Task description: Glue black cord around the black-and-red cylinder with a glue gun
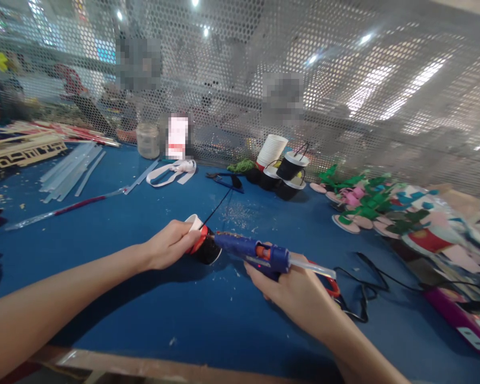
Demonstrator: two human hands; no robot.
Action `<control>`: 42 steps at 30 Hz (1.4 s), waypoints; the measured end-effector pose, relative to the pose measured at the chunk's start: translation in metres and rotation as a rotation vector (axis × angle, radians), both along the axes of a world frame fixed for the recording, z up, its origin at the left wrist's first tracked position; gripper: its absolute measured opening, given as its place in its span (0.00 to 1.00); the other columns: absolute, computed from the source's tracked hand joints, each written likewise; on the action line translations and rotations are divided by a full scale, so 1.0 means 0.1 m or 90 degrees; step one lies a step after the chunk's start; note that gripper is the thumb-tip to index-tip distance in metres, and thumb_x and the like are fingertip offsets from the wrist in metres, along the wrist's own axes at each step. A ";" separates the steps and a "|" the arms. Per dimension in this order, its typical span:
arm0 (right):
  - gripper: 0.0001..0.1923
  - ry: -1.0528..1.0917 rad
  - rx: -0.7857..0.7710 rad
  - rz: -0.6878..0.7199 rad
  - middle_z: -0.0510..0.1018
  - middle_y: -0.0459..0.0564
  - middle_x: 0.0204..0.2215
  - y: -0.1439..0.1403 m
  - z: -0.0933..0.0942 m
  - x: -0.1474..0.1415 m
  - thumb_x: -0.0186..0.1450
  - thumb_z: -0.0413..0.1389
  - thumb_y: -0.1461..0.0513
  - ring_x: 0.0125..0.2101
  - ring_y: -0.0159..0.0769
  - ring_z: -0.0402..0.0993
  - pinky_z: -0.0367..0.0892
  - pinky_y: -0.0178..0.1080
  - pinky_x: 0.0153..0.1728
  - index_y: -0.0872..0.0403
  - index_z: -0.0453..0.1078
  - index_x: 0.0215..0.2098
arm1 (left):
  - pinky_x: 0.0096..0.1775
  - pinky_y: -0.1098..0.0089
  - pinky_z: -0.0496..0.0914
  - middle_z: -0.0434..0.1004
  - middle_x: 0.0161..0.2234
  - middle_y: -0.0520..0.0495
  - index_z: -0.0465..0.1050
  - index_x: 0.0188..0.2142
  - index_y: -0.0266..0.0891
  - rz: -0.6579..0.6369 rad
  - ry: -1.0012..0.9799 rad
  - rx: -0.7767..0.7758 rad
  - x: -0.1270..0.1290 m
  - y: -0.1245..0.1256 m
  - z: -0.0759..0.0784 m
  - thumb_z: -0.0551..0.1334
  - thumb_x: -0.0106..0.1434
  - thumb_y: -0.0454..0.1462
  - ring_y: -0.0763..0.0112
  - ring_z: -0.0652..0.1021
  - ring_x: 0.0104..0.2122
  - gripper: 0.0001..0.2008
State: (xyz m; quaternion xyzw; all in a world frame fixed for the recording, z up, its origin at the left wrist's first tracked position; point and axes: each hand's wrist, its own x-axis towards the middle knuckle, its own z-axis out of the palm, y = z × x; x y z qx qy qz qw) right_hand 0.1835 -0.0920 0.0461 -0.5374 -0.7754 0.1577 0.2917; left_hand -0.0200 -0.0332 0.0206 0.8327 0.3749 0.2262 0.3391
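Observation:
My left hand (171, 245) is closed around a paper cup (208, 252) wrapped in black, with a red band and a white rim, tilted on its side above the blue table (144, 320). A thin black cord (218, 207) runs up from the cup. In my right hand (290, 290) is a blue glue gun (252, 250), with a clear glue stick poking out of its back end. The gun's nozzle points left and meets or nearly meets the cup's side; exact contact is hard to make out.
Black-wrapped cups (291, 166) and stacked white cups (272, 151) stand at the back by a perforated metal screen (232, 64). Glue sticks (70, 170) lie left, near a jar (148, 140). Felt pieces (368, 202), a black cable (364, 293) and a purple power strip (460, 320) occupy the right.

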 end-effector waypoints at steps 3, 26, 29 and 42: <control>0.07 0.006 -0.011 0.021 0.66 0.43 0.14 -0.01 0.02 -0.01 0.53 0.47 0.67 0.14 0.28 0.60 0.57 0.30 0.15 0.53 0.61 0.19 | 0.24 0.75 0.52 0.51 0.17 0.55 0.53 0.16 0.36 0.010 -0.012 -0.018 0.01 0.00 -0.02 0.41 0.59 0.39 0.79 0.55 0.19 0.17; 0.02 -0.063 0.006 0.144 0.66 0.44 0.23 -0.11 -0.25 0.03 0.57 0.48 0.66 0.23 0.28 0.62 0.57 0.30 0.24 0.54 0.60 0.28 | 0.23 0.74 0.55 0.57 0.17 0.55 0.62 0.20 0.34 0.193 -0.136 -0.218 0.11 -0.01 -0.05 0.44 0.56 0.44 0.77 0.58 0.19 0.18; 0.02 -0.064 0.009 0.138 0.66 0.44 0.24 -0.12 -0.25 0.04 0.56 0.48 0.66 0.24 0.28 0.63 0.57 0.31 0.24 0.54 0.60 0.29 | 0.23 0.74 0.55 0.57 0.17 0.55 0.61 0.20 0.34 0.191 -0.140 -0.228 0.11 0.00 -0.06 0.44 0.57 0.44 0.78 0.57 0.19 0.18; 0.08 -0.075 0.006 0.009 0.67 0.44 0.14 0.01 -0.03 0.04 0.54 0.46 0.65 0.15 0.28 0.61 0.55 0.31 0.16 0.55 0.66 0.22 | 0.21 0.75 0.51 0.49 0.16 0.56 0.51 0.16 0.36 0.059 -0.020 -0.049 0.03 0.00 -0.08 0.42 0.60 0.41 0.80 0.54 0.18 0.19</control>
